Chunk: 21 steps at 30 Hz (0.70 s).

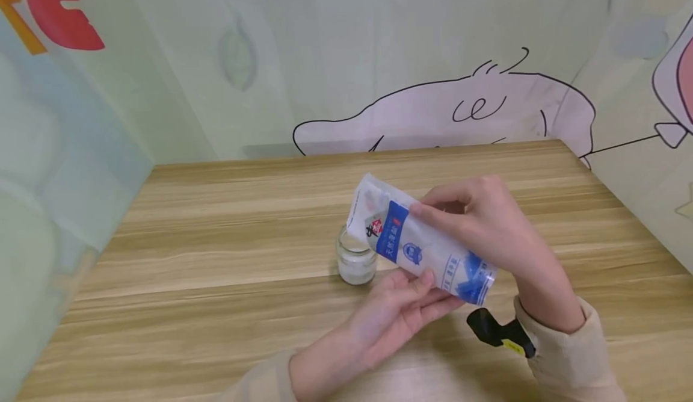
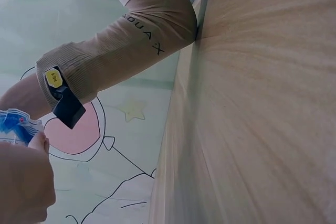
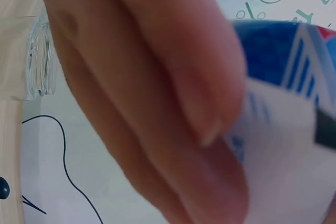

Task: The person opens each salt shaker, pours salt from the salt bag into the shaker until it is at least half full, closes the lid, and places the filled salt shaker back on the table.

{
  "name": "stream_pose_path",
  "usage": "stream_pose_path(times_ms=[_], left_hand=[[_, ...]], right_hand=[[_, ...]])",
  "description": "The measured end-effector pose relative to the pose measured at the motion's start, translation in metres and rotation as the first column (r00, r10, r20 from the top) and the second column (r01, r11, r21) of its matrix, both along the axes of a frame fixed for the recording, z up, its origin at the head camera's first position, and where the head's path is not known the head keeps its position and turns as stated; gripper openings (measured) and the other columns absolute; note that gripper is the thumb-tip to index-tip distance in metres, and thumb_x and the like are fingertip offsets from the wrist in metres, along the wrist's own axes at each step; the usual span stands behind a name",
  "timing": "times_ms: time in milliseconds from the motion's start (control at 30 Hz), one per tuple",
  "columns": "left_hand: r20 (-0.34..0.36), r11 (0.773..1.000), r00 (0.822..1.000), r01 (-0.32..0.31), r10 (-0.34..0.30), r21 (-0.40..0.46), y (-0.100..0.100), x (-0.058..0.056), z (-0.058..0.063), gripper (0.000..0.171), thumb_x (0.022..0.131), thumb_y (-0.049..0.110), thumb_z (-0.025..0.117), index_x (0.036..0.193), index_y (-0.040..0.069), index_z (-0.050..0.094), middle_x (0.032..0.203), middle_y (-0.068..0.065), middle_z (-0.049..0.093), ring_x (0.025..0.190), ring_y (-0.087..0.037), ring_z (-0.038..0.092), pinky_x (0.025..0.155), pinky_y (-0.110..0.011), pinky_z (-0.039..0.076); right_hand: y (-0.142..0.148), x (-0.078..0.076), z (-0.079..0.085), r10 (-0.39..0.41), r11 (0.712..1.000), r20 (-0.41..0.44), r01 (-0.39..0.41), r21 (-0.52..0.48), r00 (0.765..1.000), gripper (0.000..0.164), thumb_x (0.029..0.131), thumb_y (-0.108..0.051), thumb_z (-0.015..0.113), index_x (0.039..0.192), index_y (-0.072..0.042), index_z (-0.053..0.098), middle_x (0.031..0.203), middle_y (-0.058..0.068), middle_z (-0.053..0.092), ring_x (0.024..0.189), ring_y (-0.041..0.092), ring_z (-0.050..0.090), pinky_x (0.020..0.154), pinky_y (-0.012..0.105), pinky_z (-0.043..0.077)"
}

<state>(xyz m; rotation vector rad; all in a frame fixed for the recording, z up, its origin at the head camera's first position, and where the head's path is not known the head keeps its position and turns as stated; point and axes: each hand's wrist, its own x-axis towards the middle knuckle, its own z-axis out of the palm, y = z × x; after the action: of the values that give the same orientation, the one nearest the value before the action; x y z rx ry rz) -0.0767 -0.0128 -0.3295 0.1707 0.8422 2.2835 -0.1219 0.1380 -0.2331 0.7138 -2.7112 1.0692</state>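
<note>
A white and blue plastic bag of salt (image 1: 428, 251) slants down to the left, its upper left end over the mouth of a small glass jar (image 1: 354, 266). White contents fill the lower part of the jar, which stands on the table. My left hand (image 1: 384, 318) holds the bag from beneath, thumb on its front and fingers behind. With thumb and fingers, my right hand (image 1: 482, 224) grips the bag's upper edge. In the right wrist view, curled fingers (image 3: 157, 93) lie against the bag, and the jar's threaded glass neck (image 3: 42, 59) shows at left.
The wood-grain table (image 1: 216, 227) reaches back to a printed fabric backdrop (image 1: 325, 47) with cartoon drawings. Similar fabric stands along the left and right sides. A black wrist device (image 1: 500, 333) is at the right sleeve.
</note>
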Motion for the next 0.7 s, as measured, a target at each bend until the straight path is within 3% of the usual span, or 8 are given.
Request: stream_pose_path(times_ms=[400, 700], left_hand=[[-0.011, 0.999, 1.0, 0.029, -0.029, 0.024, -0.0012, -0.0018, 0.0018, 0.046, 0.1, 0.007, 0.043, 0.144, 0.002, 0.032, 0.147, -0.024, 0.04, 0.139, -0.039, 0.037, 0.116, -0.041, 0.036], [-0.011, 0.999, 0.999, 0.04, -0.04, 0.027, 0.0011, -0.0024, -0.0022, 0.048, 0.099, 0.007, 0.043, 0.145, 0.002, 0.03, 0.149, -0.024, 0.038, 0.14, -0.037, 0.036, 0.114, -0.038, 0.038]], right_hand=[[0.001, 0.0001, -0.0001, -0.008, 1.0, 0.007, 0.008, 0.022, 1.0, 0.013, 0.09, -0.023, 0.067, 0.082, -0.018, 0.076, 0.063, -0.005, 0.067, 0.05, 0.01, 0.054, 0.045, 0.023, 0.046], [0.0019, 0.0033, 0.0004, -0.014, 1.0, -0.047, 0.014, 0.0, 0.999, 0.011, 0.089, -0.021, 0.067, 0.084, -0.017, 0.077, 0.065, -0.006, 0.068, 0.052, 0.009, 0.055, 0.047, 0.023, 0.046]])
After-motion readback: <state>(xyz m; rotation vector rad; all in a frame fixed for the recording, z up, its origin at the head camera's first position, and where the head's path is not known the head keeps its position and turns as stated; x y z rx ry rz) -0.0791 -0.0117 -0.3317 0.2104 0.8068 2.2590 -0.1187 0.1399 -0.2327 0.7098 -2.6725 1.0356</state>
